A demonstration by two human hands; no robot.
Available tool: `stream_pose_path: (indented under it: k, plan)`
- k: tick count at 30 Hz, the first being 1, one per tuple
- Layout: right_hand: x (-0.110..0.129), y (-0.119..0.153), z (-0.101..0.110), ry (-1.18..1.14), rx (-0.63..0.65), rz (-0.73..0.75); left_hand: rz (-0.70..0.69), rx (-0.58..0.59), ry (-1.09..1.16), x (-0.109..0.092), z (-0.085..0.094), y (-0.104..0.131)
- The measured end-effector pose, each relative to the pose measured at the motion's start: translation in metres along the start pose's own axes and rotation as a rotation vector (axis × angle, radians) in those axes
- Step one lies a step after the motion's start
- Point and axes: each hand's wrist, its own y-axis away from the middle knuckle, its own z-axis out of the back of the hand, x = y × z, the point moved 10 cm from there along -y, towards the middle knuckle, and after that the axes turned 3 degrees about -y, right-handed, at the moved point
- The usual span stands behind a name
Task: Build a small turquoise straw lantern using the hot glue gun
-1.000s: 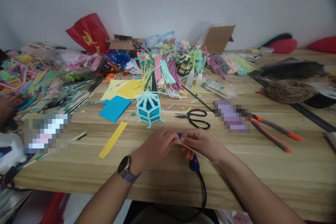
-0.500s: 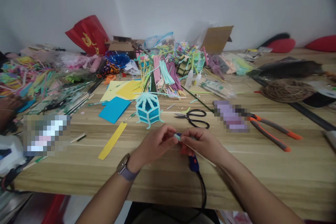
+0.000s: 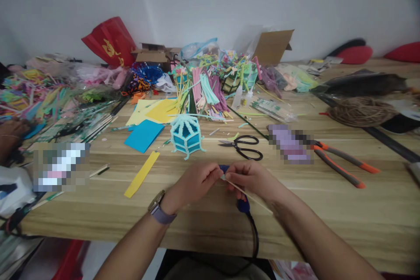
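Note:
My left hand (image 3: 204, 178), with a watch on its wrist, is closed in a pinch on a small mint-green piece of pipe cleaner (image 3: 223, 177), mostly hidden by the fingers. My right hand (image 3: 251, 178) pinches a thin pale stick (image 3: 254, 198) whose upper end meets the mint piece; the stick slants down toward my right forearm. Under the right hand lies a dark blue corded tool (image 3: 243, 205), its front part covered. Beyond my hands stands a small lantern (image 3: 186, 136) of mint pipe cleaner and blue panels. Black-handled scissors (image 3: 244, 146) lie open to its right.
A yellow strip (image 3: 142, 174) and blue sheets (image 3: 144, 135) lie left. Pliers (image 3: 341, 164) with orange-grey handles and a coil of brown cord (image 3: 362, 112) are right. Bundled pipe cleaners (image 3: 206, 89) fill the back. Another person's hand (image 3: 15, 133) is at the far left.
My left fingers have closed further over the mint piece, so less of it shows. The stick's lower end shows a little farther out. The lantern and tools stay in place.

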Motion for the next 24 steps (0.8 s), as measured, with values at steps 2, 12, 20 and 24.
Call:
stream_pose_path:
  k: [2,12,20,24]
  plan:
    - [-0.005,-0.001,-0.001,-0.115,0.011,-0.043,-0.036,-0.002,0.027,-0.004,0.000,0.001]
    - [-0.020,-0.003,-0.014,-0.424,0.106,-0.193,-0.065,-0.013,0.118,-0.008,0.003,0.004]
    - [-0.023,-0.006,-0.015,-0.446,0.122,-0.177,-0.126,-0.086,0.118,-0.014,0.008,0.006]
    - [-0.016,-0.003,-0.012,-0.393,0.079,-0.133,-0.074,-0.029,0.216,-0.003,0.002,0.003]
